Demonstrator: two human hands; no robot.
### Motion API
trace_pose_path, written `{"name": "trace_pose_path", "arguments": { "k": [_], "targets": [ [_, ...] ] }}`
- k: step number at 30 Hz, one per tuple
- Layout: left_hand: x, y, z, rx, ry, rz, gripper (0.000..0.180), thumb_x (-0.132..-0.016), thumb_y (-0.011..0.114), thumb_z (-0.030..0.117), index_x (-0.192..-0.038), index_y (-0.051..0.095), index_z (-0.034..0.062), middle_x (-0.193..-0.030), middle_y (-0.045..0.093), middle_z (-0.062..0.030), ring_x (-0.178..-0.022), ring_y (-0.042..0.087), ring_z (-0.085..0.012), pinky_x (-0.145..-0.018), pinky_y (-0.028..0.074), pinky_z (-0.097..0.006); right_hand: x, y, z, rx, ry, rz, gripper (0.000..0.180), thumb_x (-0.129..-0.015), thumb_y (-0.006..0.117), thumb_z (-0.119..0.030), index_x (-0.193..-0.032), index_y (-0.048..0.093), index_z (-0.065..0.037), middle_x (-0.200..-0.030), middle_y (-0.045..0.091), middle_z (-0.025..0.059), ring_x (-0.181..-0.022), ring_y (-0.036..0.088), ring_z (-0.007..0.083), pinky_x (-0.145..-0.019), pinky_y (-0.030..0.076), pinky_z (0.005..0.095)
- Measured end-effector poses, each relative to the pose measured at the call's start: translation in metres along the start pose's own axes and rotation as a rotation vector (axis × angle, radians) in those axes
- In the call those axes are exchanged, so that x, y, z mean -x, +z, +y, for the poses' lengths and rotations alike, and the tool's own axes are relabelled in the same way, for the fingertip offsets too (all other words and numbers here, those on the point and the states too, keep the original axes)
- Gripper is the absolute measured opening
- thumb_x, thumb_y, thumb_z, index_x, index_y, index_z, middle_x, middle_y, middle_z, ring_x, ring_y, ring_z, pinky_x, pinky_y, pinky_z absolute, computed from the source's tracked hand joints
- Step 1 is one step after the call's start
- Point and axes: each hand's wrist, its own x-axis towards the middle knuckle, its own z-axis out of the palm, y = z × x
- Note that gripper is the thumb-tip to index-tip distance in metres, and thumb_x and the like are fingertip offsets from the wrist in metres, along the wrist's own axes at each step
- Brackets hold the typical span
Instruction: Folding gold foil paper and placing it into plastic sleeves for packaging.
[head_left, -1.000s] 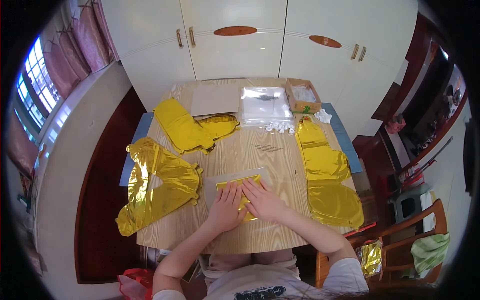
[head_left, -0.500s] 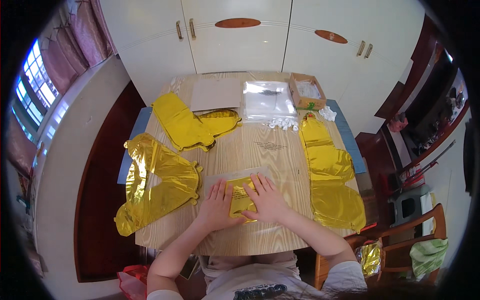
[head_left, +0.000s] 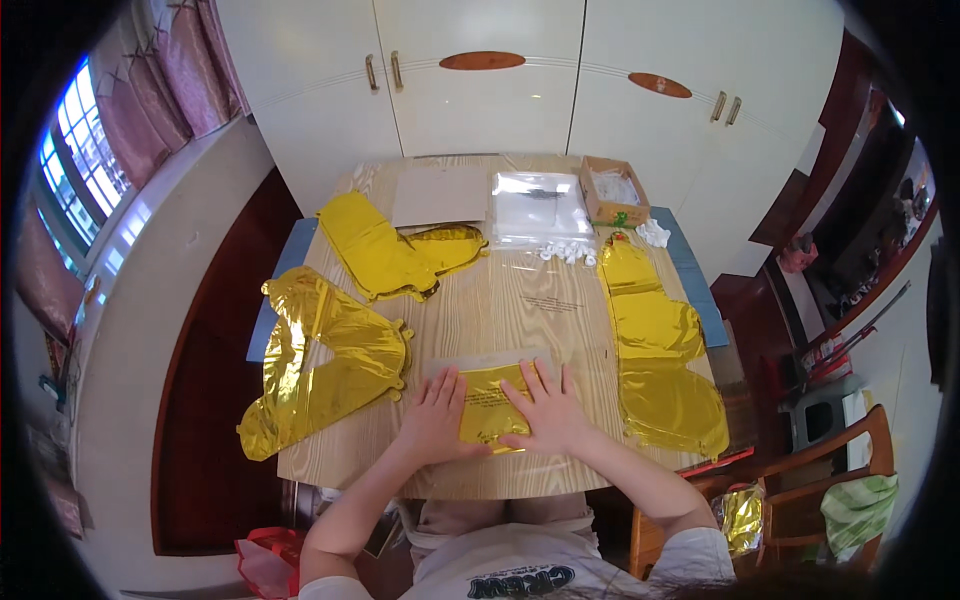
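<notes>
A folded gold foil sheet in a clear plastic bag [head_left: 492,402] with dark print lies flat near the front edge of the table. My left hand [head_left: 432,420] rests flat along its left side, fingers stretched forward. On its right side my right hand [head_left: 552,412] lies palm down, fingers spread. Both hands press on the bag, and neither grips anything. The bag's clear far end shows beyond the fingertips. To the left lies a flat gold foil balloon [head_left: 365,350], with another gold balloon [head_left: 360,240] behind it. A third gold balloon [head_left: 655,345] lies to the right.
At the back of the wooden table [head_left: 500,310] are a grey board [head_left: 440,195], a stack of clear plastic bags [head_left: 540,205], small white pieces [head_left: 568,252] and a cardboard box [head_left: 612,195]. A wooden chair [head_left: 870,450] with a green cloth stands at right.
My hands have moved apart, the right one sliding right over the bag, so more gold foil shows between them. The whole view has shifted slightly.
</notes>
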Motion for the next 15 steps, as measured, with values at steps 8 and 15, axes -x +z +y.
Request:
{"name": "trace_pose_path", "arguments": {
  "k": [8,15],
  "targets": [
    [0.009,-0.005,-0.026,0.159,0.046,0.011,0.113,-0.077,0.060,0.070,-0.150,0.020,-0.0062,-0.157,0.022,-0.0227,-0.148,0.018,-0.0310,-0.120,0.010,-0.050,0.010,-0.003,-0.006,0.018,-0.066,0.235,0.078,-0.086,0.054,-0.060,-0.143,0.044,-0.008,-0.149,0.036,0.0225,-0.141,0.028,0.0415,-0.112,0.014,0.0659],
    [0.068,-0.021,-0.024,0.254,0.064,0.144,0.049,-0.094,0.057,0.025,-0.137,0.049,0.0029,-0.142,0.049,-0.0166,-0.139,0.038,-0.0317,-0.116,0.024,-0.052,0.040,-0.020,-0.072,-0.274,-0.345,0.190,0.026,-0.083,0.059,-0.020,-0.105,0.063,-0.005,-0.103,0.060,0.0068,-0.096,0.059,0.0249,-0.091,0.046,0.0387]
  ]
}}
